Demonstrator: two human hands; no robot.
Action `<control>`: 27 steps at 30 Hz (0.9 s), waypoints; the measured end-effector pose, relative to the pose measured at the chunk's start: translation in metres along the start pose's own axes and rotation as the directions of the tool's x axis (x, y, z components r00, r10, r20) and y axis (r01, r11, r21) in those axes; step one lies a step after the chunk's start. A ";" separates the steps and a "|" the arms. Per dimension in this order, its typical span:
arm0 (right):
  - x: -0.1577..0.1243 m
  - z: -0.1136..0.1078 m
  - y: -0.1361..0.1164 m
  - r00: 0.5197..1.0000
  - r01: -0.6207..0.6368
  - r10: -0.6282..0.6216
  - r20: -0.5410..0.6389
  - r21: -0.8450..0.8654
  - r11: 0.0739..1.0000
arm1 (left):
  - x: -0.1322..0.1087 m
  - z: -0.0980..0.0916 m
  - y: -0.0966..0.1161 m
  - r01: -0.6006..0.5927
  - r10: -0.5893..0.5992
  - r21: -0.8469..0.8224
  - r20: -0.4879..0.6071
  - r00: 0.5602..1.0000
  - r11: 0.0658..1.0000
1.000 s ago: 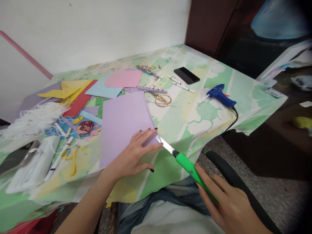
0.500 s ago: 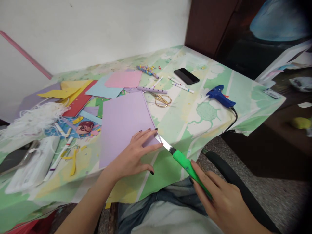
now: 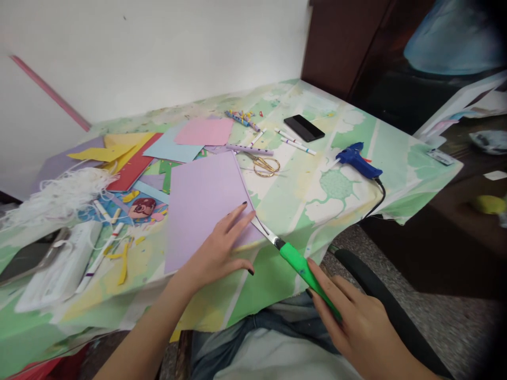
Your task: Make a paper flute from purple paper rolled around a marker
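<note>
A light purple sheet (image 3: 202, 195) of foam or card lies near the front edge of the table. My left hand (image 3: 217, 248) rests on its lower right part, fingers spread, thumb stretched out past the front edge. In my right hand (image 3: 352, 311) is a green-handled knife (image 3: 303, 267), gripped by its handle and slanting up to the left. Its metal blade (image 3: 271, 236) meets the sheet's right edge, just beside my left fingertips. A narrow strip runs along that edge. Whether the blade tip is under the sheet or on it, I cannot tell.
Beyond the sheet lie gold-handled scissors (image 3: 266, 166), markers (image 3: 298, 146) and a black phone (image 3: 304, 128). A blue glue gun (image 3: 358, 160) with its cord is at the right. Coloured sheets (image 3: 134, 163), white shredded strands (image 3: 59, 192) and a white tray (image 3: 59, 269) crowd the left.
My left fingers have drawn back slightly to the left from the sheet's edge and the blade. The knife has turned a little in my right hand's grip. The view has shifted slightly.
</note>
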State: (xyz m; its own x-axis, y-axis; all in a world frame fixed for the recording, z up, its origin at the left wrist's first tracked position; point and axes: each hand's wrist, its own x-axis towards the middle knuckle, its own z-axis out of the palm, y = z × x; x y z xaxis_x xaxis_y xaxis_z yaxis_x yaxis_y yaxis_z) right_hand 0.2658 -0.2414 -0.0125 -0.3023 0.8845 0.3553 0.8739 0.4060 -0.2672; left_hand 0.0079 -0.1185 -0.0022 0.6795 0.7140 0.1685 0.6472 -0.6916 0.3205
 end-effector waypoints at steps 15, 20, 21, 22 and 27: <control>-0.011 -0.017 0.039 0.996 0.024 -0.032 0.080 0.099 0.995 | -0.030 -0.010 -0.024 -0.087 0.094 0.228 -0.018 0.995 0.970; -0.010 -0.018 0.051 0.989 -0.068 0.042 0.141 0.190 0.979 | -0.024 -0.020 -0.022 -0.111 0.110 0.245 0.014 0.994 0.963; -0.008 -0.020 0.052 0.987 -0.090 0.060 0.147 0.209 0.974 | -0.022 -0.021 -0.020 -0.122 0.121 0.258 0.021 0.992 0.958; -0.006 -0.021 0.053 0.986 -0.108 0.075 0.151 0.228 0.968 | -0.020 -0.023 -0.018 -0.133 0.130 0.271 0.027 0.991 0.953; 0.001 -0.025 0.051 0.980 -0.138 0.090 0.177 0.280 0.950 | -0.013 -0.027 -0.011 -0.174 0.174 0.321 0.032 0.984 0.931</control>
State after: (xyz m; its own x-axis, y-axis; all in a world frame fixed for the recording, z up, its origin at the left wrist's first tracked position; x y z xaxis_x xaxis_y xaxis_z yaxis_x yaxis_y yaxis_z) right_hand 0.3198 -0.2254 -0.0039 -0.2850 0.9441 0.1656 0.7651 0.3282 -0.5540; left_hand -0.0178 -0.1173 0.0172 0.7921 0.5793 0.1921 0.5949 -0.8033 -0.0305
